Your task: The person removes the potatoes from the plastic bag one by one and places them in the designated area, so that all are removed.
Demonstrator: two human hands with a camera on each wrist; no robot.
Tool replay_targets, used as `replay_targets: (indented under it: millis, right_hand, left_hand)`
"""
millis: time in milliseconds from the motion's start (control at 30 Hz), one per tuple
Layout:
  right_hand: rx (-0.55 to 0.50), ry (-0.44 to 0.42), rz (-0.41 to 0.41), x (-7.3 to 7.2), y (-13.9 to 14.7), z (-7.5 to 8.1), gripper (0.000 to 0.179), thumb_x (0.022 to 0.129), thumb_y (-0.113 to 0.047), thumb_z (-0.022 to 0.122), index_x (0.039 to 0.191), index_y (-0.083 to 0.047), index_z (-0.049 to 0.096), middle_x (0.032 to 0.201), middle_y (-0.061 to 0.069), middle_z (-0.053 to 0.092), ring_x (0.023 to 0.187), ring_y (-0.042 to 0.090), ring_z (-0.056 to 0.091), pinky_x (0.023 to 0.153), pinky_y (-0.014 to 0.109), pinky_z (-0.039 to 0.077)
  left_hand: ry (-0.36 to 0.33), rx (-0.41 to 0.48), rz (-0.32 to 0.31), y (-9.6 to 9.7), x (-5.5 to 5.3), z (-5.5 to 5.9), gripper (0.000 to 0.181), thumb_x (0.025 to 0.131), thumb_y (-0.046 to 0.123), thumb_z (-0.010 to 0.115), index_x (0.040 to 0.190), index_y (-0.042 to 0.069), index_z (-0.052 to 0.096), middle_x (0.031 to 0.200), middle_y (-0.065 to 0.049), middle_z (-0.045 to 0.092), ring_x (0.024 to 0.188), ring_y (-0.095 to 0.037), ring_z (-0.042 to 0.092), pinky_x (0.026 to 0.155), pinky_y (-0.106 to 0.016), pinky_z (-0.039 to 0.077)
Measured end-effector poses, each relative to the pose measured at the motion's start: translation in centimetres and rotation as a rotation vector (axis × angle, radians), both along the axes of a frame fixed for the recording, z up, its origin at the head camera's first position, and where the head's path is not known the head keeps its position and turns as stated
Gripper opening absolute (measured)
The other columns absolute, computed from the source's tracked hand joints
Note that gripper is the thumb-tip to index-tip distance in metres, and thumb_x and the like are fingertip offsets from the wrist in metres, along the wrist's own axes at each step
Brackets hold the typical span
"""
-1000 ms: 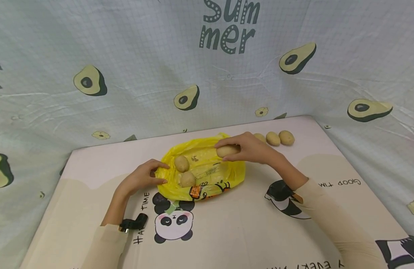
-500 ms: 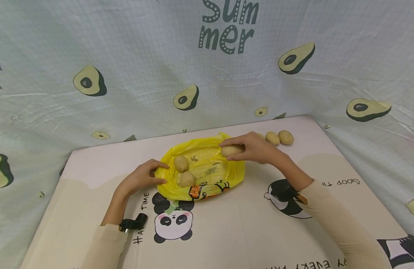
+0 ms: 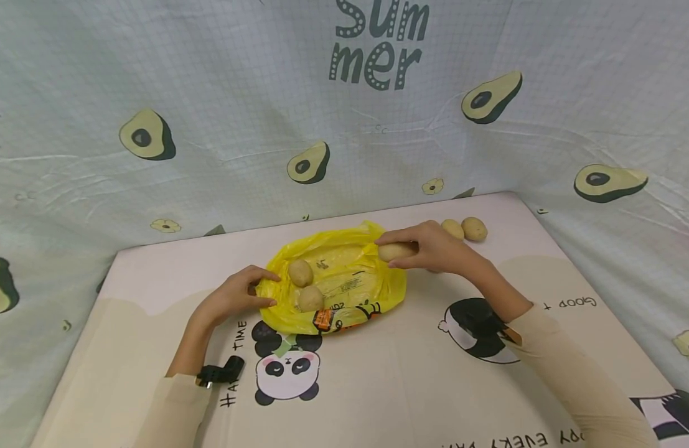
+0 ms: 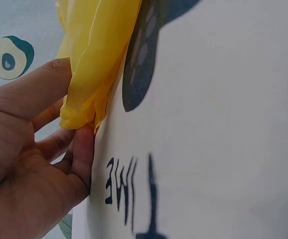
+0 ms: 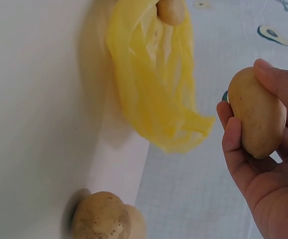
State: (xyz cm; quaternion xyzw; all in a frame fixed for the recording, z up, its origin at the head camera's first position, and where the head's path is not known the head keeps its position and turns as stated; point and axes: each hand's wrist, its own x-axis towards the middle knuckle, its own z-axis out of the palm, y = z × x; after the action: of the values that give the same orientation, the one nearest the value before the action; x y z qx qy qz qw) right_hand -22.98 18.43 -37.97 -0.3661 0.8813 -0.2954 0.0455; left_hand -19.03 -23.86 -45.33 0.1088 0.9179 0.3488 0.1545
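Note:
A yellow plastic bag (image 3: 350,286) lies spread with its mouth facing up, and two potatoes (image 3: 300,272) rest inside its left part. My left hand (image 3: 238,294) grips the bag's left edge; in the left wrist view, thumb and fingers lie around the gathered yellow plastic (image 4: 91,99). Above the bag's right rim, my right hand (image 3: 436,247) holds a potato (image 3: 396,251) between thumb and fingers. The right wrist view shows this potato (image 5: 257,113) raised and apart from the bag (image 5: 149,79).
Two more potatoes (image 3: 475,229) sit side by side at the back right of the table (image 3: 378,379), just beyond my right hand. A curtain printed with avocados (image 3: 232,124) hangs behind the table's back edge.
My right hand has moved a little to the right with the potato, toward the bag's right rim. It now covers the leftmost of the potatoes at the back. My left hand stays in place.

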Motion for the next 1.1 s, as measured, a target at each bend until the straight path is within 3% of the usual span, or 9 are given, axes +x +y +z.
replay_targets:
  millis: [367, 867, 1100]
  right_hand:
    - [-0.010, 0.036, 0.016, -0.1, 0.8, -0.3, 0.043, 0.087, -0.030, 0.082, 0.127, -0.018, 0.073, 0.122, 0.001, 0.073, 0.078, 0.015, 0.052, 0.068, 0.030, 0.044]
    - [0.006, 0.039, -0.059, 0.2, 1.7, 0.0, 0.042, 0.085, -0.031, 0.084, 0.125, -0.023, 0.074, 0.124, -0.001, 0.072, 0.089, 0.016, 0.061, 0.077, 0.036, 0.050]
    - [0.004, 0.087, -0.061, 0.3, 2.3, -0.1, 0.042, 0.083, -0.031, 0.085, 0.123, -0.023, 0.075, 0.123, -0.001, 0.073, 0.098, 0.016, 0.066, 0.080, 0.036, 0.053]
  left_hand:
    - [-0.004, 0.012, -0.005, -0.1, 0.0, -0.1, 0.047, 0.087, 0.025, 0.082, 0.129, 0.010, 0.066, 0.127, -0.013, 0.059, 0.106, -0.028, 0.051, 0.096, -0.044, 0.048]
    - [0.001, -0.009, -0.010, -0.1, -0.3, -0.4, 0.048, 0.086, 0.026, 0.082, 0.130, 0.013, 0.067, 0.127, -0.011, 0.059, 0.106, -0.028, 0.053, 0.095, -0.044, 0.047]
    - [-0.005, -0.013, -0.002, -0.2, -0.1, -0.3, 0.048, 0.086, 0.027, 0.082, 0.130, 0.013, 0.067, 0.128, -0.012, 0.059, 0.106, -0.028, 0.052, 0.096, -0.044, 0.047]
